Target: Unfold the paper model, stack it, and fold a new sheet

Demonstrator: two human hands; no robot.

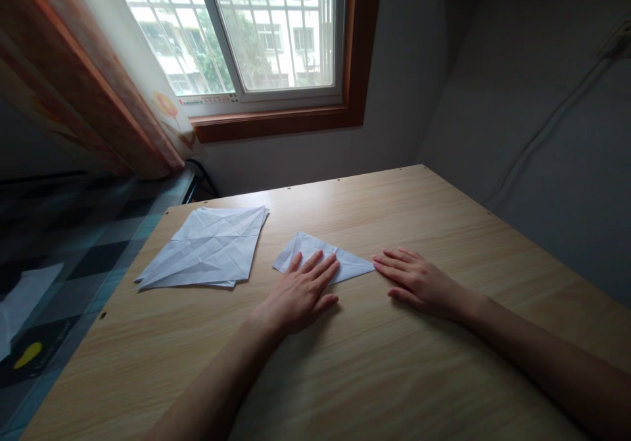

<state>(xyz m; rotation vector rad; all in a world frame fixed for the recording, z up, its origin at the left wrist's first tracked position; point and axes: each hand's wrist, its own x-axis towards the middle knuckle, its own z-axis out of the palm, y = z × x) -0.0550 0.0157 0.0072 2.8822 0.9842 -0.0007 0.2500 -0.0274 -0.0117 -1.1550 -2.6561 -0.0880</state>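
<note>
A folded sheet of white paper (355,265) lies on the wooden table, tapering to a point on its right. My left hand (306,291) rests flat across its middle, fingers outstretched and covering part of it. At the pointed tip, my right hand (411,278) lies flat on the tabletop, its fingertips touching or just beside the paper's end. Both hands are open, and neither grips anything. Left of them sits a stack of creased white paper sheets (211,247), with crossing fold lines on the top one.
The light wooden table (444,362) fills the foreground. A checked cloth (98,257) covers a lower surface at the left, with a white paper piece (29,296) on it. Behind are a barred window (276,27) and an orange curtain (98,79). A cable (542,132) runs down the right wall.
</note>
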